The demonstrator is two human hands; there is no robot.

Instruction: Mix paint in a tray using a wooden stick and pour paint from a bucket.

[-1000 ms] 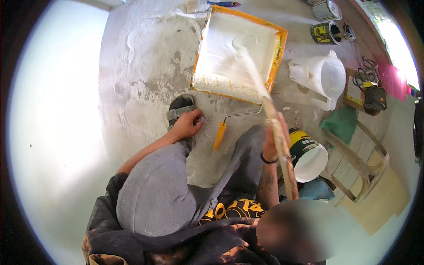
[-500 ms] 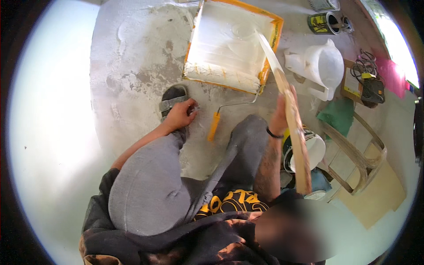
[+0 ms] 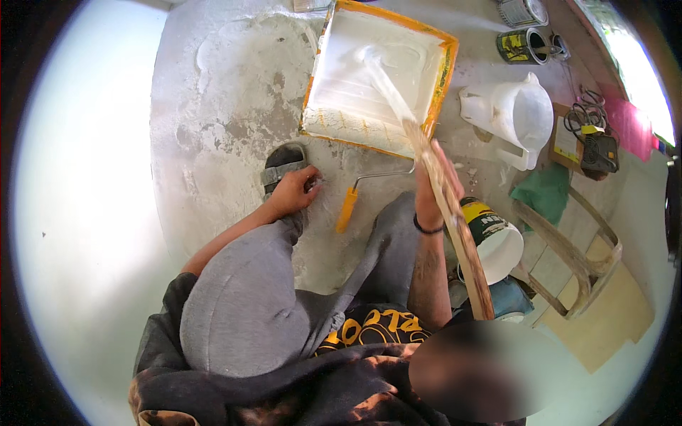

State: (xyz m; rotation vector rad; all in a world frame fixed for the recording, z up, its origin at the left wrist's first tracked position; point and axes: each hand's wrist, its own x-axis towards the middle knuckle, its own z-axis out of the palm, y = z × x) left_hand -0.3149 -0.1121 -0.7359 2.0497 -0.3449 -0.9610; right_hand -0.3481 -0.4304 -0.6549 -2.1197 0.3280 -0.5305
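White paint (image 3: 414, 67) lies in the orange-rimmed tray (image 3: 446, 71) on the floor (image 3: 220, 99), stirring seemingly in hand; the right hand (image 3: 428, 199) wraps its grip round the dipped wooden stick (image 3: 455, 219). Next likely calls for a steady sweep. Left hand (image 3: 291, 192) curls loosely, contents unclear.

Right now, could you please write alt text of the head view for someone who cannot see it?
A person's right hand grips a wooden stick, its far end in white paint in an orange-rimmed tray. The curled left hand is near a sandal and an orange roller handle.
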